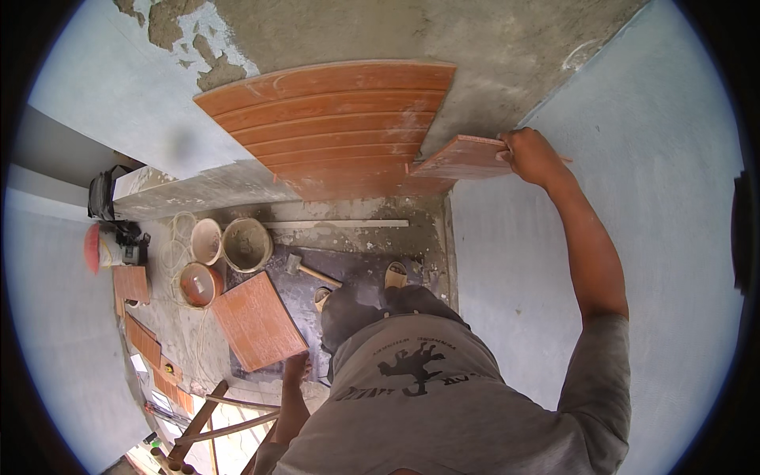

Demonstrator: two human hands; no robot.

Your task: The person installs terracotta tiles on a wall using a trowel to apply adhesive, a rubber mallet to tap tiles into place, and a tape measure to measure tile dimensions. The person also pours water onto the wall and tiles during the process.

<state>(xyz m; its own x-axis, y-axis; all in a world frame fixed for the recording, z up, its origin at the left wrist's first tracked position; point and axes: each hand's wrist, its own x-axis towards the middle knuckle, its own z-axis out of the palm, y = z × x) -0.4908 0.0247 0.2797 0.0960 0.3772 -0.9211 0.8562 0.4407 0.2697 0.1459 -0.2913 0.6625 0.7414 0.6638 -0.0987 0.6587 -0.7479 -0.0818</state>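
My right hand is raised at the right, its fingers closed on the edge of a cut reddish-brown tile. That piece juts out from the wall corner, close beside the rows of orange-brown wall tiles. Low on the left, my left hand grips the near corner of a large square tile, which hangs at my side with its reddish face showing. The fingers of that hand are partly hidden.
Three buckets, one of them grey with mortar, stand left of my feet. A mallet lies on a dark sheet, and a pale straight strip lies along the wall foot. Spare tiles and wooden bars are at the left.
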